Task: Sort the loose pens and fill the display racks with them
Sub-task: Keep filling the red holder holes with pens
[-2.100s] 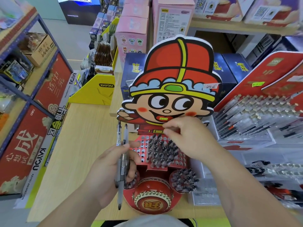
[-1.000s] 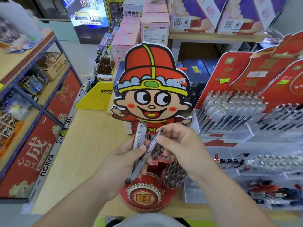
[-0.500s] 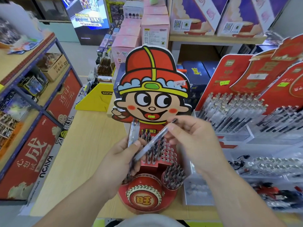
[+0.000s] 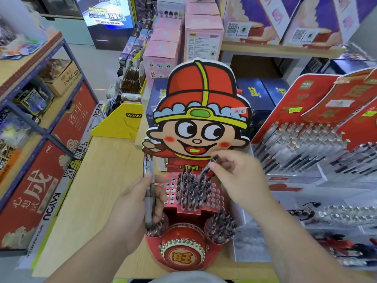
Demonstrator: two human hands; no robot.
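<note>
A red cartoon-figure display rack (image 4: pixel 195 205) stands in front of me, its perforated tray holding several dark pens upright. My left hand (image 4: pixel 132 213) grips two loose pens (image 4: pixel 149 180) that stick up vertically beside the rack's left edge. My right hand (image 4: pixel 238 180) pinches a single pen (image 4: pixel 206 170), tilted, its lower tip down among the standing pens at the tray's upper right. Two round cups of pens (image 4: pixel 221 227) flank a red drum (image 4: pixel 182 254) at the rack's base.
Red tiered racks (image 4: pixel 306 144) full of clear pens stand to the right, with more pen trays (image 4: pixel 336 215) below them. A wooden tabletop (image 4: pixel 98 190) lies left of the rack, with a yellow box (image 4: pixel 120 123) behind. Blue shelving (image 4: pixel 40 119) runs along the left.
My right hand pulled one pen out of the bundle in my left hand and carried it right and down to the rack's tray. My left hand keeps two pens.
</note>
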